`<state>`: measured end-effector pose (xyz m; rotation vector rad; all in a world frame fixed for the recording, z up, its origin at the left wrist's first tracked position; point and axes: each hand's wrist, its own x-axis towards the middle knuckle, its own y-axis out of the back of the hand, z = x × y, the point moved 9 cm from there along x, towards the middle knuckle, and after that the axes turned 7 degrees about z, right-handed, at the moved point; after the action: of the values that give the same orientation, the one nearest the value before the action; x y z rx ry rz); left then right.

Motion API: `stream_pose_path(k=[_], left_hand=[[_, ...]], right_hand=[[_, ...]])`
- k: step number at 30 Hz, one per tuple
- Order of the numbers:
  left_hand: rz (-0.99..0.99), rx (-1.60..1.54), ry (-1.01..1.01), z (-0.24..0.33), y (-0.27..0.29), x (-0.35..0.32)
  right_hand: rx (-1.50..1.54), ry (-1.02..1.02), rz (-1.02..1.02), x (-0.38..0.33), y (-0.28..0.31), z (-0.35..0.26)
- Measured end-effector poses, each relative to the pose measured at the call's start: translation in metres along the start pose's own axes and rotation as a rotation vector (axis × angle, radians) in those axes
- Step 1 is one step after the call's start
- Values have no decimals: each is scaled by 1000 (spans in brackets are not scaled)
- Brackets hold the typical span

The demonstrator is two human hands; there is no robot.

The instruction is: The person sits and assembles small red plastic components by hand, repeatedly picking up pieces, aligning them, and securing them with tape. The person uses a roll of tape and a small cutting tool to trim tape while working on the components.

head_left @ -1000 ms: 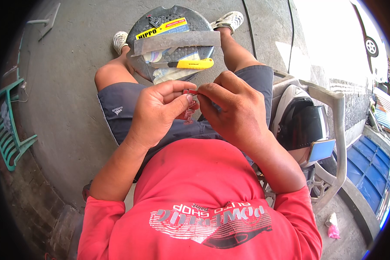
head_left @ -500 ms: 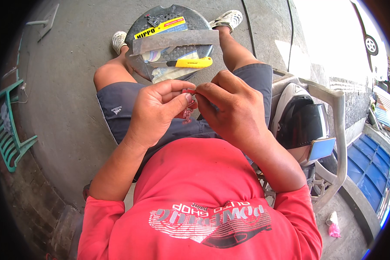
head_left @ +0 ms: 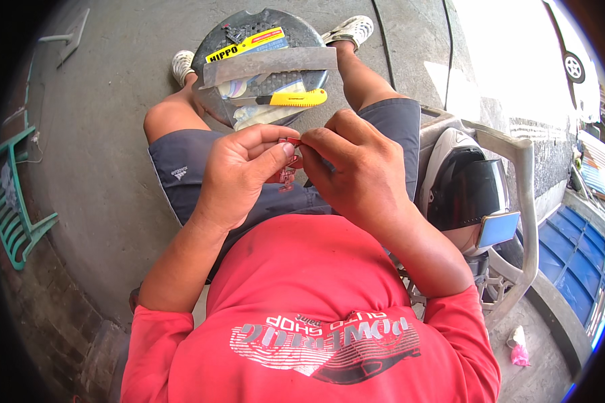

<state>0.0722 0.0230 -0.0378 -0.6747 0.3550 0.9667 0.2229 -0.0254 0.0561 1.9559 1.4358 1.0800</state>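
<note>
Over on the left there's a green plastic chair (head_left: 23, 220), two dark cables (head_left: 385, 47) run along the concrete floor (head_left: 117, 168), and on the right a white-and-black helmet (head_left: 460, 188) sits beside a grey chair arm (head_left: 528, 208), with blue panels (head_left: 570, 245) beyond.

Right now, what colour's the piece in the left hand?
The piece is red; head view.

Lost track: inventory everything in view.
red pieces: count unclear, red, between hands
cutter: one, yellow-black, on stool
strip: one, grey, on stool
card: one, yellow, on stool
stool: one, black, ahead
helmet: one, white-black, right
phone: one, blue-screened, beside helmet
chair: one, green, left
armchair: one, grey, right
cables: two, black, floor ahead
car: one, white, upper right
shoes: two, white, ahead
left hand, right hand: one each, bare, pinching red pieces
</note>
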Motion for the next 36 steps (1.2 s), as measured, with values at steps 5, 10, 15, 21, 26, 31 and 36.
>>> stream_pose_path(k=[5, 10, 15, 21, 26, 31, 36], left_hand=[[15, 15, -13, 4, -1, -1], [10, 1, -18, 3, 1, 0], [12, 7, -25, 6, -1, -1], [32, 3, -53, 7, -2, -1], [50, -14, -57, 6, -2, -1], [100, -23, -150, 7, 0, 0], [167, 55, -248, 9, 0, -3]], right_hand=[[-5, 11, -4, 1, 2, -2], [-27, 17, -13, 2, 2, -3], [-26, 20, -18, 3, 2, -4], [-26, 29, 1, 3, 2, -4], [-36, 46, 17, 2, 3, -5], [-44, 53, 39, 1, 2, -7], [-29, 49, 51, 1, 0, -7]])
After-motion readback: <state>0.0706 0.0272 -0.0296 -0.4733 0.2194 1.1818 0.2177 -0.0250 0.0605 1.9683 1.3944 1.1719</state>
